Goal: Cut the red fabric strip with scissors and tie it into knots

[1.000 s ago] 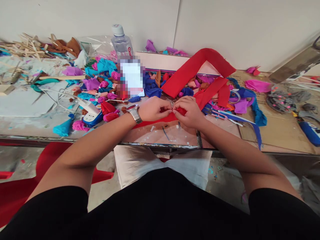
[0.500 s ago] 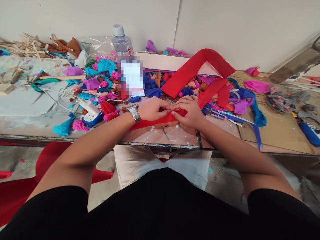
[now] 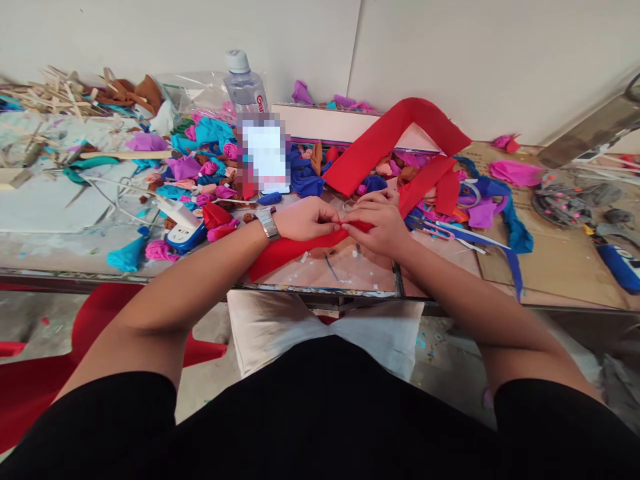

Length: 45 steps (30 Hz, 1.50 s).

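A long strip of red crepe paper [image 3: 367,143] loops over the cluttered table and runs down between my hands. My left hand [image 3: 310,219], with a metal watch [image 3: 269,223] on its wrist, pinches the strip between thumb and fingertips. Close against it, my right hand [image 3: 375,221] also pinches the strip, its fingertips meeting those of the left. The strip looks gathered where the fingertips meet. Below my left hand, its loose end lies flat near the table's front edge. The fingers partly hide the pinched spot.
Crumpled coloured paper pieces [image 3: 200,143] cover the table's middle. Behind them stand a water bottle [image 3: 245,87] and a lit phone [image 3: 265,153]. A blue-and-white power strip [image 3: 186,233] sits left, scissors [image 3: 435,229] right, beside cardboard [image 3: 550,253]. Wood sticks [image 3: 65,93] are piled far left.
The red strip's loose end has shifted slightly left and down toward the table edge. My fingertips have moved a little at the pinched spot; both hands stay together.
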Tool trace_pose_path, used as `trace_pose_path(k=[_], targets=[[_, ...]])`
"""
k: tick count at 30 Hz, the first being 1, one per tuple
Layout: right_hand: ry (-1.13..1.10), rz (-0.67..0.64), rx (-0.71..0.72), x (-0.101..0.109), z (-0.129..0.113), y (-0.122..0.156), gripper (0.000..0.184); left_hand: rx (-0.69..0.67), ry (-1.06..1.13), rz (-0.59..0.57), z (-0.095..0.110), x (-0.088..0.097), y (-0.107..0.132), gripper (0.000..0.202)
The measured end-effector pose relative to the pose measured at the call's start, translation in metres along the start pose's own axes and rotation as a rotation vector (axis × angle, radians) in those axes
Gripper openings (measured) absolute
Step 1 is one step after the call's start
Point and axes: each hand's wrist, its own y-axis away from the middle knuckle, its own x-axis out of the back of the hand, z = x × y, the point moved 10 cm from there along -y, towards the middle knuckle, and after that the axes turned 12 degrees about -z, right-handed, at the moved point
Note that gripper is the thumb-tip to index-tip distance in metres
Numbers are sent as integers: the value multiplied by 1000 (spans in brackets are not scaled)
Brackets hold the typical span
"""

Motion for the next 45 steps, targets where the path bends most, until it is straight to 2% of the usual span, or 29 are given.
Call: trace_pose_path(k=[8, 16, 24, 35, 45], targets=[[36, 57, 72, 5, 1, 2, 23, 31, 133, -45, -8, -2, -1, 24], [39, 17, 98, 4, -2, 2, 19, 86, 298, -73, -15, -4, -2, 27], [47, 35, 91, 4, -2, 3, 21, 64, 279, 13, -5, 5, -3, 31], [68, 19, 39, 2, -5, 1, 21, 78, 121, 74, -6, 8, 0, 28], [62, 13, 49, 4, -6, 0, 23, 73, 136, 86, -12, 7, -2, 31]])
